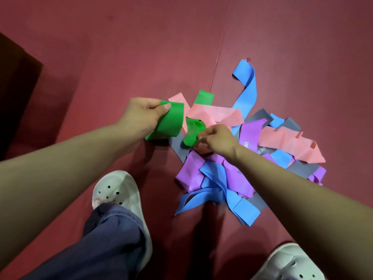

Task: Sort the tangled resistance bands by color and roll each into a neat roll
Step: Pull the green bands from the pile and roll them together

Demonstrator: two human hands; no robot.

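The left hand [141,116] grips the green band [171,122]; the right hand [218,140] pinches its twisted stretch. Best eased out slowly (pink band [214,116] overlaps it), not yanked.

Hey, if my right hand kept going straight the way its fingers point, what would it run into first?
The right hand points left, pinching the green band; going on, it would probably meet the stretch the left hand grips, though depth is unclear.

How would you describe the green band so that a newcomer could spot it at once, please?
Find the tangled pile on the red floor. At its left edge the left hand and right hand hold the green band. No other band is green.
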